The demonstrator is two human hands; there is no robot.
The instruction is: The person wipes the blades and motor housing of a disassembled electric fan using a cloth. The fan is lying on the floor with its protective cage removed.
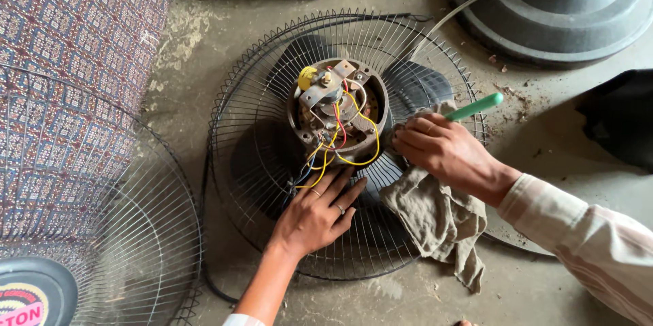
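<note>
Crumpled rag [435,214], round wire guard [258,122]

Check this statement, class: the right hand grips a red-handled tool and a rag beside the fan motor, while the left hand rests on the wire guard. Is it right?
Not quite. The head view shows that the tool's handle is green, not red. The rest stands: the right hand holds it with the rag beside the fan motor, and the left hand rests on the wire guard.

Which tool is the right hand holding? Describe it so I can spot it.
Find the round wire fan guard on the floor. At its right edge the right hand grips a rag and a tool with a green handle, the only bright green thing there.
</note>
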